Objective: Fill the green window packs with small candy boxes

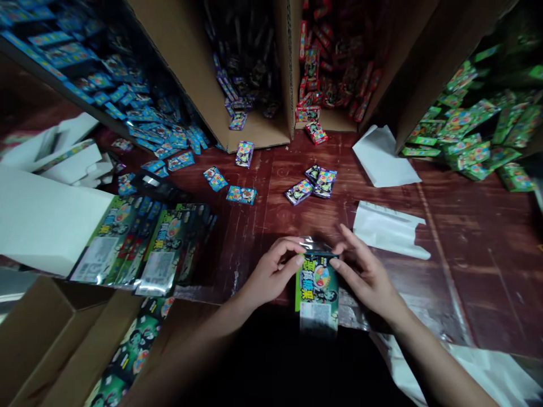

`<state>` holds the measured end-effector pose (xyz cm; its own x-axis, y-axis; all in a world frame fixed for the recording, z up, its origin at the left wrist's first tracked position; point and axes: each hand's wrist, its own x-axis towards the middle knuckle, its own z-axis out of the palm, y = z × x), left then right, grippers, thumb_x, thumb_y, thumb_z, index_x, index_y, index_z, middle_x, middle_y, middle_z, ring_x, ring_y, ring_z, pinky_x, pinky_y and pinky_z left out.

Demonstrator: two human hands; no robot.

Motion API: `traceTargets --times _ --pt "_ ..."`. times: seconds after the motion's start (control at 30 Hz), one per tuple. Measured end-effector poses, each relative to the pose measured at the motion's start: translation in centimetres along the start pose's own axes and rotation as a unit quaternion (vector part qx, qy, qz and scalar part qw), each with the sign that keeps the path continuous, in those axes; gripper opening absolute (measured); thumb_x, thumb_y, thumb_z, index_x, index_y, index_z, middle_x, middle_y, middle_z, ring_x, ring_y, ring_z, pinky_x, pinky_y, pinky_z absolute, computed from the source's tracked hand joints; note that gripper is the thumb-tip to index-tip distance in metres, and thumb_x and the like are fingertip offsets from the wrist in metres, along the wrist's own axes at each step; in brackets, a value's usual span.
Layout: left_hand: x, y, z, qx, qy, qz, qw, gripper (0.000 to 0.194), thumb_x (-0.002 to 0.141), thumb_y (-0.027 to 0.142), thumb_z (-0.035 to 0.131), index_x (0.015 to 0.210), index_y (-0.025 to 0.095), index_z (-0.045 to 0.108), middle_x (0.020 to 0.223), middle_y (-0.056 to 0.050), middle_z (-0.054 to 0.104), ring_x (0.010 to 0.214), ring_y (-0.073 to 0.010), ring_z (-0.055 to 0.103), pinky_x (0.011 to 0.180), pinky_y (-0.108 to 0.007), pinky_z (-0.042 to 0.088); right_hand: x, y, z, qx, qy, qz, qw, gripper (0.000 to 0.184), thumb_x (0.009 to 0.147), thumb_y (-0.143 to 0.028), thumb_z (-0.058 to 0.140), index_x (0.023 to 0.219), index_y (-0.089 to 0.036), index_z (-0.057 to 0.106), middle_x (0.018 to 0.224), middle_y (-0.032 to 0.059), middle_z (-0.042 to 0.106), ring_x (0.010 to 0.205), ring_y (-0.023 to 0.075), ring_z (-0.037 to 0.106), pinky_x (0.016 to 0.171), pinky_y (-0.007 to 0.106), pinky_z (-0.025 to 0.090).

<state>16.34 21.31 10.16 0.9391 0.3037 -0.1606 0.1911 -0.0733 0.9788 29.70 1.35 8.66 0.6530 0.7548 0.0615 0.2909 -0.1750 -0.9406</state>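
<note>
Hands: left hand [271,274] and right hand [367,277] both pinch the top of one green candy pouch [317,291], fingertips on its clear upper edge.
Pouch position: near edge of the bench [479,249], about mid-width, printed face up, standing roughly upright between both hands.
Near-left: fanned stack of filled pouches [139,243] lying flat; brown carton [55,333] at the near-left corner with more pouches inside.
Centre: loose small candy boxes [311,183] scattered on the wood.
Far edge: open cartons on their sides, holding blue boxes [139,113], purple boxes [237,96], red boxes [326,62], green boxes [475,130].
Right of centre: two white bags [388,229] lying flat, near the right hand, not touching.
</note>
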Motion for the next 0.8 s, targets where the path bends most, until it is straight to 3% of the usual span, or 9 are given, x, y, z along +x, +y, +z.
traceTargets --times 0.07,0.17,0.33,0.4,0.5,0.63,0.8 --pt "0.2 0.5 0.2 0.014 0.013 0.021 1.000 0.016 0.098 0.033 0.057 0.105 0.022 0.066 0.143 -0.009 0.051 0.133 -0.0250 0.049 0.095 -0.036 0.053 0.0 -0.1 -0.4 -0.037 0.019 -0.032 0.999 0.073 0.097 -0.030 0.060 0.159 -0.031 0.023 0.113 0.0065 0.063 0.107 0.0209 0.063 0.106 0.046 0.049" --pt "0.3 0.8 0.4 0.014 0.007 0.034 0.999 0.014 0.097 0.033 0.060 0.105 0.024 0.067 0.147 -0.008 0.048 0.135 -0.0247 0.048 0.096 -0.038 0.053 -0.2 0.2 -0.7 -0.076 0.026 -0.088 0.993 0.080 0.095 -0.025 0.062 0.161 -0.034 0.017 0.126 0.0085 0.063 0.127 0.0266 0.055 0.115 0.057 0.036" --pt "0.1 0.9 0.3 0.019 0.007 0.037 0.999 0.012 0.095 0.032 0.062 0.103 0.024 0.067 0.149 -0.008 0.047 0.136 -0.0262 0.048 0.085 -0.034 0.056 -0.5 0.2 0.1 0.027 0.003 -0.026 0.999 0.074 0.099 -0.025 0.055 0.161 -0.031 0.015 0.122 0.0076 0.069 0.118 0.0230 0.064 0.112 0.052 0.044" --pt "0.1 1.0 0.2 0.016 0.004 0.029 0.999 0.013 0.095 0.032 0.061 0.103 0.024 0.067 0.150 -0.008 0.045 0.137 -0.0273 0.046 0.081 -0.032 0.056 -0.6 -0.1 0.4 0.020 0.030 -0.053 0.998 0.075 0.098 -0.022 0.056 0.160 -0.035 0.015 0.130 0.0067 0.067 0.123 0.0230 0.062 0.113 0.053 0.042" --pt "0.4 1.0 0.1 0.015 0.002 0.023 1.000 0.012 0.096 0.031 0.060 0.103 0.024 0.067 0.149 -0.008 0.047 0.138 -0.0263 0.046 0.089 -0.034 0.055 -0.5 -0.4 0.5 -0.042 0.031 -0.105 0.993 0.079 0.097 -0.018 0.059 0.160 -0.038 0.015 0.133 0.0047 0.066 0.136 0.0238 0.052 0.119 0.057 0.032" --pt "0.8 0.8 0.2 0.016 -0.011 0.021 1.000 0.010 0.096 0.029 0.060 0.101 0.023 0.067 0.146 -0.007 0.053 0.135 -0.0239 0.050 0.099 -0.039 0.050 0.1 -0.4 0.0 -0.032 -0.017 -0.020 0.999 0.072 0.098 -0.026 0.060 0.159 -0.030 0.022 0.122 0.0040 0.072 0.137 0.0223 0.051 0.120 0.055 0.032" --pt "1.2 0.9 0.2 0.005 -0.021 0.006 1.000 0.012 0.095 0.030 0.060 0.098 0.021 0.067 0.149 -0.009 0.052 0.137 -0.0254 0.049 0.100 -0.040 0.049 0.0 -0.1 -0.6 0.069 -0.078 0.036 0.994 0.065 0.102 -0.031 0.053 0.159 -0.032 0.021 0.131 0.0039 0.068 0.127 0.0194 0.061 0.119 0.052 0.037"
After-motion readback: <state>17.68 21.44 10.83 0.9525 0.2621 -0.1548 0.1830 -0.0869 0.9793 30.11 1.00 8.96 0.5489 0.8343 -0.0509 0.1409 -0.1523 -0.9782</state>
